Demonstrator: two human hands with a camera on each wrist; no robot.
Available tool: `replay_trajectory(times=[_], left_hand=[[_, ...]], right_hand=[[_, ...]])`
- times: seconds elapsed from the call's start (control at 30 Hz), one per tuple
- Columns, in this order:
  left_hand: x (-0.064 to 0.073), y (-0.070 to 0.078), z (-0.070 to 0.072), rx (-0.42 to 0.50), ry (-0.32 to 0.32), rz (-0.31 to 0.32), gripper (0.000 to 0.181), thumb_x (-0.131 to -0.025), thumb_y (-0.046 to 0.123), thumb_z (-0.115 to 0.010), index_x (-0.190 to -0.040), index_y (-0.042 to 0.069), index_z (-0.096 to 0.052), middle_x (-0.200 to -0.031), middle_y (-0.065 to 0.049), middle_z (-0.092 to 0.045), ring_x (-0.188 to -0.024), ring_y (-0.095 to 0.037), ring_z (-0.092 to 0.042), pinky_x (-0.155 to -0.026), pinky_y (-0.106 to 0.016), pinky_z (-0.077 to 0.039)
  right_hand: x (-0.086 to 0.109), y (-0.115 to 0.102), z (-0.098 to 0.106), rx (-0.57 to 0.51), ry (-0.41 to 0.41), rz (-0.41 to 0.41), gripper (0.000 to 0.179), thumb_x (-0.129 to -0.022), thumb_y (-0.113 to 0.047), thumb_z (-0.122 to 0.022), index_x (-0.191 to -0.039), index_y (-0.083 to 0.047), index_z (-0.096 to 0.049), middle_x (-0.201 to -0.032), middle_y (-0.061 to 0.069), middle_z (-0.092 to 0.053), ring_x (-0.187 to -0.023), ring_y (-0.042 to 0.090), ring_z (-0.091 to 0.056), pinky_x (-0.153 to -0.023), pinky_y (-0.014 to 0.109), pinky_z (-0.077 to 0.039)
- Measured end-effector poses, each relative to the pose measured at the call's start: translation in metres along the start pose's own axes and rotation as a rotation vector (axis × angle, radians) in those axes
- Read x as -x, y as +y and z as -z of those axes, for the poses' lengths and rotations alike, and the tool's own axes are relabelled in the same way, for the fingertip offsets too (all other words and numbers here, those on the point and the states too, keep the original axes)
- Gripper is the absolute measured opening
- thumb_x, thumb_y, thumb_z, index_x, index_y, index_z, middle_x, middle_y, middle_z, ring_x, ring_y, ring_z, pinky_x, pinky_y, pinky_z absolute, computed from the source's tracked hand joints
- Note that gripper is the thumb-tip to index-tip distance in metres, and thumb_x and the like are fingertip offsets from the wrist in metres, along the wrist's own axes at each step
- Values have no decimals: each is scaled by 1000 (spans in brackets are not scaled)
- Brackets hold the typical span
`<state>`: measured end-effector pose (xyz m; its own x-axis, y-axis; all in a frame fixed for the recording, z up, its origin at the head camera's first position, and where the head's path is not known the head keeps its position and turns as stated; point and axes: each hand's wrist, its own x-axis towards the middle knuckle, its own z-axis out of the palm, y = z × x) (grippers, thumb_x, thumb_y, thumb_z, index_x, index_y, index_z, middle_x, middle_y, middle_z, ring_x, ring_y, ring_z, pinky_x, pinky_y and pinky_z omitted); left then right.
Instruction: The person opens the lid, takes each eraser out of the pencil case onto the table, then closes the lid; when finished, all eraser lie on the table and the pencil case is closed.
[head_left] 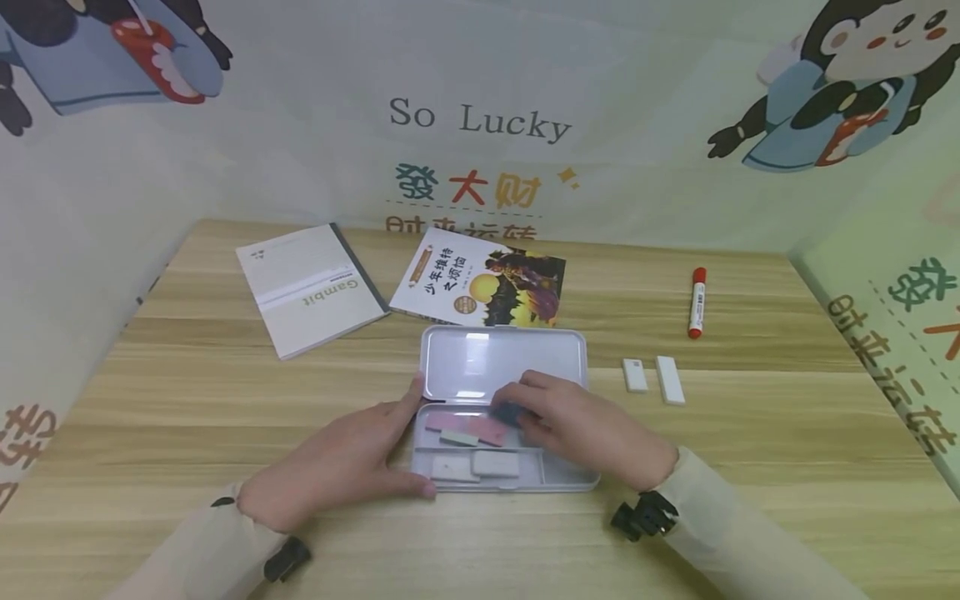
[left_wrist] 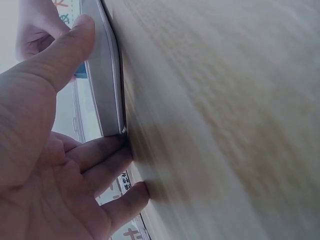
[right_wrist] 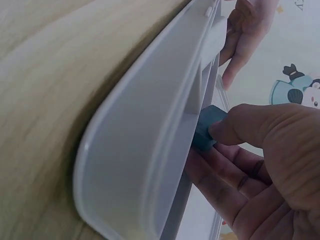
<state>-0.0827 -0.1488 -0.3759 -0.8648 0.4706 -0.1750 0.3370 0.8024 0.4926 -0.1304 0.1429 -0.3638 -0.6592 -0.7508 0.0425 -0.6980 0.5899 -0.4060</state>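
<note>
A white plastic pencil case [head_left: 552,488] lies with its lid [head_left: 457,367] raised. My left hand [head_left: 337,458] rests at its left end. The thumb touches the front wall [left_wrist: 104,90], and the other fingers reach to the far left corner. Over the back compartment, my right hand [head_left: 573,421] pinches a blue-green eraser [right_wrist: 207,127] between thumb and fingers. Pink pieces [head_left: 442,422] and a pale green piece [head_left: 459,437] lie in that compartment. Two white erasers [head_left: 497,463] overlap in the front compartment.
Right of the case lie a short white block [head_left: 634,376] and a longer white block [head_left: 671,381]. A red-capped marker [head_left: 697,302] is behind them. Behind the case are a pale notebook [head_left: 311,292] and an illustrated book [head_left: 480,279], near the printed curtain [head_left: 315,142].
</note>
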Motion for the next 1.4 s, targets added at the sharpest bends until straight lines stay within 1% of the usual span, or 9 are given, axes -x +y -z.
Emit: replay_trajectory(times=[0.13,0.27,0.5,0.63,0.77,0.93,1.03,1.13,1.4], left_hand=[[0,1,0,11,-8,7,129,-79,68,-80,-167,0,-14,-156,-27,-52,-139,-41,-58,-114,-55,-51],[1,1,-1,13,-12,11,129,-79,66,-81,-167,0,-14,-156,-27,-52,-140,-41,-58,-115,-56,-50],[2,1,-2,7,-9,7,128,-80,67,-80,-167,0,-14,-156,-27,-51,-140,-41,-57,-116,-56,-49],[2,2,-1,6,-13,13,128,-80,67,-80,-167,0,-15,-157,-27,-51,-140,-41,-57,-115,-56,-49],[2,1,0,3,-18,13,128,-80,67,-80,-167,-1,-14,-157,-28,-50,-141,-42,-56,-116,-56,-49],[1,-1,-1,3,-10,-2,128,-81,67,-79,-167,0,-14,-157,-27,-51,-140,-41,-57,-115,-56,-50],[1,-1,-1,2,-5,-8,127,-81,67,-79,-167,0,-13,-156,-27,-52,-140,-41,-58,-115,-55,-50],[2,-1,-1,-6,-5,-8,126,-81,66,-79,-167,-1,-14,-155,-27,-53,-139,-40,-58,-114,-55,-51],[1,0,1,-7,-8,-5,126,-82,66,-79,-166,-1,-16,-156,-27,-52,-140,-41,-58,-115,-55,-50]], right_hand=[[4,5,4,-79,-11,-55,29,-101,-8,-67,-129,-16,-68,-111,-3,-69,-94,7,-60,-83,25,-58],[11,12,8,-144,20,-94,31,-99,-5,-66,-129,-16,-68,-110,-2,-69,-94,8,-61,-83,25,-59],[34,29,13,-241,192,-169,32,-94,6,-67,-124,-5,-68,-110,9,-75,-96,19,-71,-82,28,-65],[51,40,18,-249,283,-191,32,-93,10,-68,-123,-2,-66,-102,12,-75,-92,23,-72,-77,28,-66],[68,50,25,-218,336,-229,35,-92,10,-70,-125,-1,-66,-98,11,-75,-90,23,-72,-75,29,-66],[89,67,34,-163,394,-290,35,-91,9,-73,-124,-2,-68,-96,11,-75,-88,7,-68,-73,25,-65],[101,79,37,-129,433,-311,35,-90,9,-74,-124,-1,-68,-95,12,-75,-87,-5,-63,-72,17,-62],[113,90,39,-65,460,-340,36,-89,10,-75,-122,0,-68,-93,12,-75,-85,-9,-61,-72,13,-59],[136,112,47,-34,436,-475,33,-92,9,-72,-123,4,-65,-96,23,-75,-84,-20,-51,-66,13,-54]])
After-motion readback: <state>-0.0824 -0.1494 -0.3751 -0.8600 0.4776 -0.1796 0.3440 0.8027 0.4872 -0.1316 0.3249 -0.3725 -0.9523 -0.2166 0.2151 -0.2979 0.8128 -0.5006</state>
